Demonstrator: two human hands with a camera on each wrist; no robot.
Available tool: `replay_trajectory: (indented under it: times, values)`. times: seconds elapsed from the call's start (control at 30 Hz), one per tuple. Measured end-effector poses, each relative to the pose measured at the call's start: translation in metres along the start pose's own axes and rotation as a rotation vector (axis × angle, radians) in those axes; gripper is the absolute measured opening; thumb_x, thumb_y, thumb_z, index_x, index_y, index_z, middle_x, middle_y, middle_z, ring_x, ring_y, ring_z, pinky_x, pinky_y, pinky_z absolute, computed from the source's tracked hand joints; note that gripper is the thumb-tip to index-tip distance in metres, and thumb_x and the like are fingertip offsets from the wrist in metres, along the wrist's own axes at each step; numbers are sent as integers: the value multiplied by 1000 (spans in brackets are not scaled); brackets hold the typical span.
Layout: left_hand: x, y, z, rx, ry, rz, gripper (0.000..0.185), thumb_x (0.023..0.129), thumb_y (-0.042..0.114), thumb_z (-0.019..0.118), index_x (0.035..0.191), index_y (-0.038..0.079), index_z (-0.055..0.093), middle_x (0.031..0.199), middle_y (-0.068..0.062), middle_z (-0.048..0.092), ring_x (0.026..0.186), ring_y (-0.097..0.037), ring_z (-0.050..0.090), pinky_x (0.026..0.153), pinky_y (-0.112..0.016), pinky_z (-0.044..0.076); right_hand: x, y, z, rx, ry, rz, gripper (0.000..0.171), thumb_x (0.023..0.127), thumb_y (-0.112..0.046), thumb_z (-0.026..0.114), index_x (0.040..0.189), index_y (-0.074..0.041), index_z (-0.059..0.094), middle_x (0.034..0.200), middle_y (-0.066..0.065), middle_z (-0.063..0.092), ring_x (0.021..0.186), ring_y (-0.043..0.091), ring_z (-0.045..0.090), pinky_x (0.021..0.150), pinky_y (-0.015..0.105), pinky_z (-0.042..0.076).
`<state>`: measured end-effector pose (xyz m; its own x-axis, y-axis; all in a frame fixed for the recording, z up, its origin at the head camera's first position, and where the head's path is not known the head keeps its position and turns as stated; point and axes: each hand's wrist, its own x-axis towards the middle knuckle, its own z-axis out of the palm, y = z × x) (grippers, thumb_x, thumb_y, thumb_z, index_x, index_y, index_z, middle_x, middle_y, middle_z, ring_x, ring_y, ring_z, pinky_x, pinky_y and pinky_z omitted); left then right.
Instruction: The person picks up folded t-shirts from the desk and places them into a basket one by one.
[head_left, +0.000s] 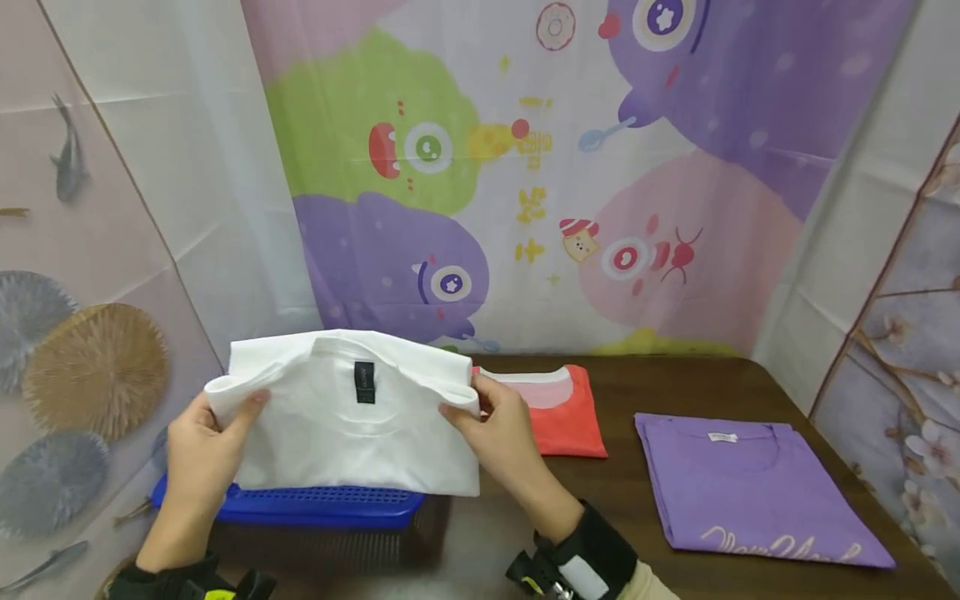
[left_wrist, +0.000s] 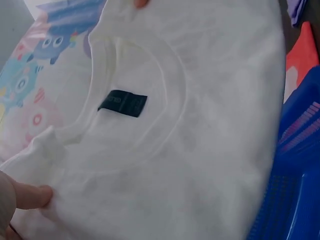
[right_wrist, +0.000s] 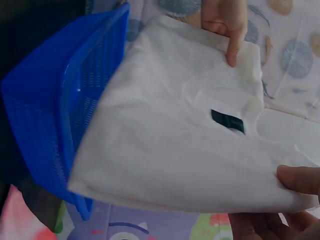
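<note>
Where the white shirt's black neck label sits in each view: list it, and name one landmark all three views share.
Head: the black label sits left of centre, on the white shirt held between both hands.
Left wrist: the label sits upper left of centre, inside the collar curve.
Right wrist: the label sits right of centre.
Shared landmark: the blue basket, which borders the shirt in every view.

Head cam: we look down across the table (head_left: pixel 720 383); both wrist cams sit close, sharing the white shirt (left_wrist: pixel 200 150).
</note>
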<state>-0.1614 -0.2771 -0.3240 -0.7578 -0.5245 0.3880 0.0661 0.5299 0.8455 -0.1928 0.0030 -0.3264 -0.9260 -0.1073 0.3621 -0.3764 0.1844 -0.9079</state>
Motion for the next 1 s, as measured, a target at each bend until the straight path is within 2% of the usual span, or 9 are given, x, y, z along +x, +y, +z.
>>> replay_trajectory:
  times: [0.1,0.23,0.33,0.47,0.53,0.8,0.87,0.93,1.0]
  values:
    - [10,-3,-6,-79,40,-9,10,88,13,69,95,15,63,67,39,52,66,17,53,59,-5,43,7,-2,9,-14,-25,-43,23,80,-4,72,101,4,68,97,21,71,81,22,67,67,25,57]
    - [21,-11,-9,-170,90,12,26,87,8,68,89,31,57,74,36,57,72,16,56,65,-3,44,14,-2,21,-40,-38,-93,21,80,-4,72,99,5,68,90,21,71,71,15,61,60,16,49]
    - [28,-21,-11,-225,111,19,30,86,5,68,91,33,58,80,33,60,76,15,58,68,-1,44,20,1,29,-39,-36,-115,21,80,-4,72,99,5,69,87,22,71,67,15,57,57,14,44]
    - [34,-37,-14,-225,117,1,28,87,5,67,97,31,59,84,32,60,80,14,58,71,-1,44,23,8,40,-24,-64,-120,21,81,-4,72,99,6,70,92,23,73,70,19,64,57,12,45]
    - [36,-45,-15,-191,122,2,28,88,7,67,98,31,59,85,34,59,81,15,57,71,0,43,24,12,45,-23,-86,-111,20,81,-4,71,98,7,70,94,23,73,71,20,65,56,11,45]
    - [42,-69,-18,-179,123,-9,32,87,6,67,95,35,58,83,37,57,80,16,55,72,1,42,29,23,61,-81,-113,-65,17,82,-6,72,95,5,71,87,20,74,62,9,51,52,13,38]
    - [44,-72,-20,-173,115,-32,31,87,6,67,93,35,58,80,37,57,78,16,55,70,0,42,29,27,66,-95,-124,-51,19,81,-6,72,96,5,71,89,20,74,63,9,51,52,13,39]
    - [45,-76,-25,-126,95,-67,28,87,8,68,92,34,57,76,39,54,74,18,53,67,0,40,28,32,71,-106,-135,-32,20,81,-7,73,97,5,71,91,20,74,64,9,53,53,13,40]
    - [46,-79,-30,-70,61,-100,20,88,11,68,95,27,59,73,40,51,73,19,50,66,-1,39,27,37,76,-114,-144,-16,21,81,-6,74,97,6,71,91,21,74,65,10,54,53,13,41]
